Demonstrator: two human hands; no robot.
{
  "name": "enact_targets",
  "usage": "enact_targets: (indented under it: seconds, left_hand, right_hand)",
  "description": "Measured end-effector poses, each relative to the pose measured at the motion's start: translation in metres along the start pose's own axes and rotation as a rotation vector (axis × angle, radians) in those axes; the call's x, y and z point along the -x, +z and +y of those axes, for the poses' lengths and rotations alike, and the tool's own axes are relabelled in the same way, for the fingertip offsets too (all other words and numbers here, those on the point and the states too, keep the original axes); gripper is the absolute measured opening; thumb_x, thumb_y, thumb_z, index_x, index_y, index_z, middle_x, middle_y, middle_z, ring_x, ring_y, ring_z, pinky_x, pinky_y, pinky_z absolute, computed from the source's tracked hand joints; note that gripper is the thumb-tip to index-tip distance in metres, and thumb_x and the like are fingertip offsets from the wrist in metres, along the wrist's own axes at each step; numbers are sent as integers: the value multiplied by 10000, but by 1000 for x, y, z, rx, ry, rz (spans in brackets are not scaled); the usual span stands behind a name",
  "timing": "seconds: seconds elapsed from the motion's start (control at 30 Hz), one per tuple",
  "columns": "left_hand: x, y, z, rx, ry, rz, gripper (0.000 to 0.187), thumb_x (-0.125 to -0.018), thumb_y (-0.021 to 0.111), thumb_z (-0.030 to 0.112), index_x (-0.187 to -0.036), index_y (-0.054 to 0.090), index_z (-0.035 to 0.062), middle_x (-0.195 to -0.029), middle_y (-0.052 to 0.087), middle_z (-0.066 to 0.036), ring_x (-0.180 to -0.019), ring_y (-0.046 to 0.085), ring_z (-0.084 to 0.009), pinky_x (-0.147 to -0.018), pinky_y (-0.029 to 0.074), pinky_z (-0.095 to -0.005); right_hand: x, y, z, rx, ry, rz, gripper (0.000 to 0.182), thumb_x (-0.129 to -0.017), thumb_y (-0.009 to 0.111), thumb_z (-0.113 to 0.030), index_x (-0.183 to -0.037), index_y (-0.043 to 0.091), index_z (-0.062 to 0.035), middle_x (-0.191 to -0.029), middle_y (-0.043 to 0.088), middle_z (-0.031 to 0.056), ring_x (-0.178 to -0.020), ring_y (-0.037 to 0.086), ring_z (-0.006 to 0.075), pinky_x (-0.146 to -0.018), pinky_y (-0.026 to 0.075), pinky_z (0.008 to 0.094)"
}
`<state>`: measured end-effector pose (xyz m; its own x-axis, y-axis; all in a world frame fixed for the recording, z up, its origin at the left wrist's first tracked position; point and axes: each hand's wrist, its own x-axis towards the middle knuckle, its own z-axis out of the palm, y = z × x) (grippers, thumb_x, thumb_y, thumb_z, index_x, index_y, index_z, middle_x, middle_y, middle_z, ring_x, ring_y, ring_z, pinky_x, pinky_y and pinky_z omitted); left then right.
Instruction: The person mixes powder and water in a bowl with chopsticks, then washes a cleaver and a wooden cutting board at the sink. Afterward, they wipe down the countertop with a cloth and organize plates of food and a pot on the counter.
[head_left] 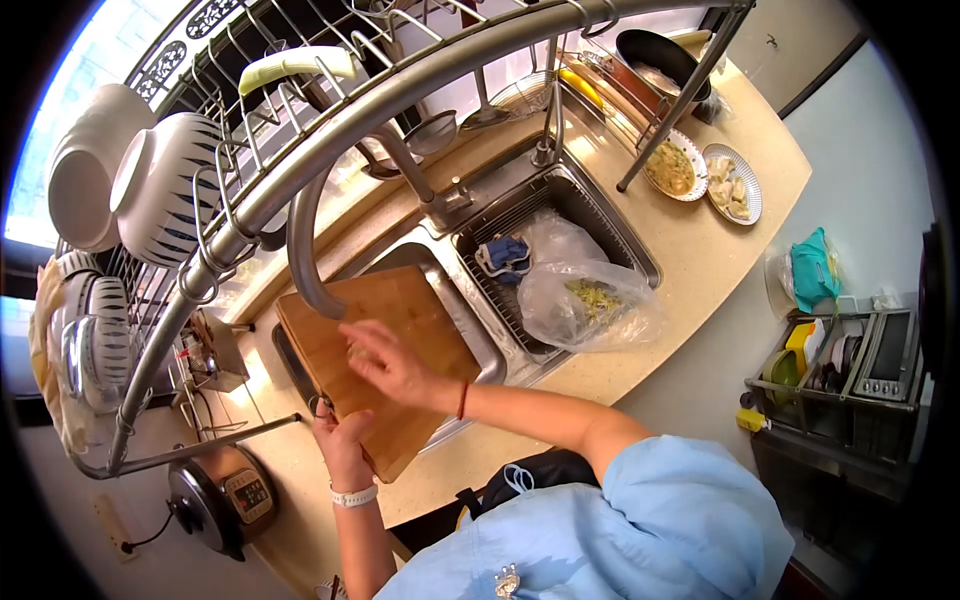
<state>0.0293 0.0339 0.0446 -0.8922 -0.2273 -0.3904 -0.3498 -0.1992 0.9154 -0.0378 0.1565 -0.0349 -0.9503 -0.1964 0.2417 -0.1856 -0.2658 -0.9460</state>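
Observation:
A wooden cutting board (430,335) is tilted over the left sink basin (487,352), under the curved faucet (305,245). My left hand (342,447), with a white band at its wrist, grips the board's lower left edge, thumb on the face and fingers going behind it. Over the middle of the board, my right hand (395,372) has its fingers stretched out towards the faucet's mouth and holds nothing. A red cord circles that wrist.
A clear plastic bag (640,325) with greenish scraps and a blue cloth (503,258) lie in the right basin's rack. Overhead runs a metal dish rack (400,95) with bowls (170,190). Two filled dishes (733,205) stand right; a cooker (222,495) stands lower left.

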Motion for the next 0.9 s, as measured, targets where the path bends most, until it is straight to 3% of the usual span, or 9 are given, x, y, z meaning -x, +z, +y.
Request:
enact_targets:
  seconds: [0.07, 0.17, 0.3, 0.43, 0.47, 0.57, 0.63, 0.8, 0.9]
  left_hand:
    - [10, 1, 11, 22, 16, 14, 463, -699, 548, -121, -1145, 562, 2, -1072, 647, -92, -919, 638, -204, -812, 524, -307]
    - [30, -15, 31, 60, 43, 64, 481, -665, 569, -90, -1141, 556, -29, -1066, 642, -113, -915, 638, -223, -812, 522, -319]
    - [57, -34, 41, 112, 136, 67, 428, -683, 578, -82, -1108, 572, -38, -1025, 657, -129, -876, 652, -233, -787, 536, -334]
    - [72, -50, 38, 128, 207, 88, 444, -680, 579, -84, -1122, 564, -37, -1039, 653, -122, -886, 647, -230, -791, 533, -333]
    - [77, -53, 40, 109, 238, 85, 457, -679, 593, -79, -1133, 560, -34, -1049, 650, -116, -900, 643, -225, -803, 528, -333]
    - [92, -68, 38, 64, 282, 78, 486, -676, 626, -67, -1155, 552, -25, -1067, 645, -103, -929, 635, -215, -827, 519, -332]
    - [100, -80, 45, 2, 283, 47, 355, -698, 714, -66, -1013, 570, 13, -1006, 654, -86, -909, 633, -178, -818, 515, -312]
    - [127, -119, 50, -202, 237, 27, 286, -718, 676, -91, -976, 586, -5, -965, 656, -57, -839, 620, -119, -705, 512, -256]
    - [137, -113, 61, -344, 214, 57, 205, -722, 636, -104, -910, 611, -25, -839, 627, 5, -739, 562, -54, -632, 458, -207]
  right_hand:
    - [15, 37, -10, 467, -268, 48, 489, -960, 559, -244, -1411, 431, -105, -1394, 440, 146, -1285, 441, 294, -1074, 357, 386]
    - [4, 25, 11, 550, -211, -77, 464, -995, 486, -285, -1428, 427, -130, -1497, 332, 165, -1365, 344, 325, -1123, 281, 447]
    - [10, -17, 84, 433, 128, 185, 448, -1008, 444, -292, -1401, 441, -77, -1442, 412, 178, -1336, 383, 329, -1103, 314, 376]
    - [44, -48, 131, 386, 728, 328, 509, -999, 406, -430, -1249, 534, -6, -1210, 594, 179, -1132, 545, 345, -987, 409, 397]
    - [51, -52, 144, 390, 725, 328, 509, -999, 406, -430, -1249, 534, -6, -1210, 594, 179, -1132, 545, 345, -987, 409, 397]
    - [55, -52, 134, -422, 1083, 485, 525, -997, 420, -444, -1202, 551, 23, -1122, 622, 149, -981, 623, 252, -819, 498, 360]
    - [47, -56, 123, -347, 1141, 386, 515, -989, 444, -456, -1184, 570, 3, -1077, 630, 106, -936, 622, 215, -764, 508, 348]
    - [6, -54, 127, -749, 953, 157, 544, -977, 483, -475, -1278, 531, -25, -1195, 614, 76, -1057, 594, 198, -852, 513, 345]
    - [-35, -63, 103, -862, 834, 140, 468, -963, 488, -497, -1187, 612, -105, -1139, 662, 54, -1038, 628, 199, -902, 511, 362]
